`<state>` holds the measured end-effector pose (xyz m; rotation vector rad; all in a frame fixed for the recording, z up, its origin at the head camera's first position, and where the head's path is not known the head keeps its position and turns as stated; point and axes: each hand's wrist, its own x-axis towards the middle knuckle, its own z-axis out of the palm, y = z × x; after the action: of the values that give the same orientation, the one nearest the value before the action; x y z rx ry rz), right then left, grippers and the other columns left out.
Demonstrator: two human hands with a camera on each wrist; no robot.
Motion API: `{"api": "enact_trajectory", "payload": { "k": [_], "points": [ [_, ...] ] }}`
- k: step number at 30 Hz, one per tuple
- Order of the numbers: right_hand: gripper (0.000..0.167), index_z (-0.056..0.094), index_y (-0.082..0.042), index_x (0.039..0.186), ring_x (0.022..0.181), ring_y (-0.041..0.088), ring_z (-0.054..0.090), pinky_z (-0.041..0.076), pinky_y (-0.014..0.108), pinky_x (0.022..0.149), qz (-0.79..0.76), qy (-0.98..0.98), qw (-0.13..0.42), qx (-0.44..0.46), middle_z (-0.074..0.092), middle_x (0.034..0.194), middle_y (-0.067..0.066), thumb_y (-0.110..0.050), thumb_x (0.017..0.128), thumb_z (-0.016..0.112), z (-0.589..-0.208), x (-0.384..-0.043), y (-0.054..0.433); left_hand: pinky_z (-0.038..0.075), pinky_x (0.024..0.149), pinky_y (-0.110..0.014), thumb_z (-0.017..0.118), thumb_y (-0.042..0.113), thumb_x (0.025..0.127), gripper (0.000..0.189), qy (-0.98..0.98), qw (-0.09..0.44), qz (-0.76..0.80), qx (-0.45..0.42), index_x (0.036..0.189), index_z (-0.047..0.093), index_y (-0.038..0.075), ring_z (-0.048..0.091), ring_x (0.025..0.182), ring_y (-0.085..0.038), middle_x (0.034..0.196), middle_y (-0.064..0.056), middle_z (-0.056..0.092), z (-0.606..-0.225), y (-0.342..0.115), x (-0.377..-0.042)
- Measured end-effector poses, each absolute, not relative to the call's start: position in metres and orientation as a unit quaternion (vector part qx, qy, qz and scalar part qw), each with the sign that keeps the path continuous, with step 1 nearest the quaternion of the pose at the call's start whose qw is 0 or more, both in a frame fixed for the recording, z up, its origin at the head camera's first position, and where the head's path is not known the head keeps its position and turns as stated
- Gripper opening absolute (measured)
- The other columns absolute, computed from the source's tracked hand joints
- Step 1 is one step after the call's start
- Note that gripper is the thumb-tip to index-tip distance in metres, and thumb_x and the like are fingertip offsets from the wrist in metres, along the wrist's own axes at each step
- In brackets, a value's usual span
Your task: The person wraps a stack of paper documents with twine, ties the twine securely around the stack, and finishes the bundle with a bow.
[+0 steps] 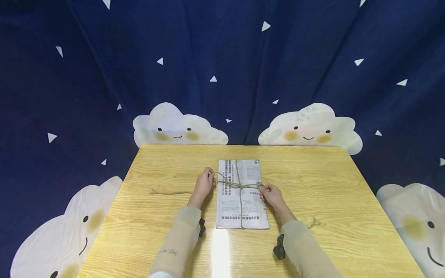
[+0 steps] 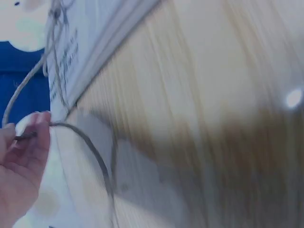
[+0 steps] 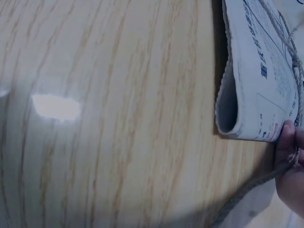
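A folded newspaper (image 1: 229,210) lies flat on the wooden table, with twine (image 1: 241,208) running round it lengthwise and across, meeting in a knot near its middle. At the newspaper's left edge my left hand (image 1: 205,182) pinches one end of the twine between thumb and fingers; in the left wrist view that twine (image 2: 90,145) trails on past the fingertips. My right hand (image 1: 272,194) grips the other twine end beside the right edge. The right wrist view shows this twine (image 3: 247,190) hanging from the fingers, close to the newspaper's folded side (image 3: 259,90).
The wooden table (image 1: 139,220) carries a loose tail of twine (image 1: 170,192) on the left and a frayed twine end (image 1: 314,223) near the right forearm. Behind stands a dark blue curtain (image 1: 215,46) with cloud prints. Each wrist wears a black camera mount (image 1: 279,248).
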<state>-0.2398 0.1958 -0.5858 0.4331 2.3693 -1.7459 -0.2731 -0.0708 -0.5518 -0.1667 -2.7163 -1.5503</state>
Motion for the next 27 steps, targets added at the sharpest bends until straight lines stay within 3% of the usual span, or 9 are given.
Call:
{"api": "enact_trajectory", "payload": {
  "k": [5,14,20,27],
  "points": [
    [0.013,0.05,0.006,0.092,0.056,0.008,0.054,0.049,0.019,0.052,-0.585,0.792,0.084,0.151,0.056,0.069,0.006,-0.006,0.092,0.052,-0.586,-0.24,0.196,0.055,0.062,-0.046,0.039,0.008,0.098,0.008,-0.789,-0.004,-0.612,-0.056,0.099,0.043,0.0,0.063,0.072,-0.042,0.088,-0.029,0.063,-0.549,-0.048,-0.275],
    [0.013,0.05,0.006,0.091,0.058,0.008,0.054,0.05,0.019,0.053,-0.594,0.785,0.089,0.151,0.056,0.07,0.007,-0.007,0.092,0.051,-0.588,-0.241,0.197,0.056,0.066,-0.04,0.04,0.013,0.098,0.018,-0.748,-0.042,-0.659,-0.075,0.107,0.043,-0.003,0.065,0.078,-0.037,0.097,-0.03,0.062,-0.559,-0.026,-0.276],
    [0.013,0.05,0.006,0.091,0.058,0.009,0.054,0.051,0.019,0.053,-0.592,0.786,0.088,0.152,0.056,0.07,0.007,-0.007,0.092,0.051,-0.588,-0.241,0.197,0.053,0.074,-0.028,0.054,0.013,0.092,0.023,-0.811,-0.032,-0.579,-0.079,0.106,0.063,-0.003,0.065,0.084,-0.023,0.097,-0.015,0.067,-0.564,-0.021,-0.273],
    [0.012,0.05,0.007,0.091,0.057,0.009,0.054,0.05,0.019,0.052,-0.597,0.783,0.088,0.151,0.056,0.069,0.007,-0.006,0.092,0.051,-0.587,-0.241,0.196,0.05,0.086,-0.031,0.061,0.018,0.088,0.022,-0.863,-0.047,-0.498,-0.066,0.104,0.069,0.007,0.061,0.1,-0.02,0.105,-0.007,0.067,-0.573,-0.02,-0.269]
  ]
}}
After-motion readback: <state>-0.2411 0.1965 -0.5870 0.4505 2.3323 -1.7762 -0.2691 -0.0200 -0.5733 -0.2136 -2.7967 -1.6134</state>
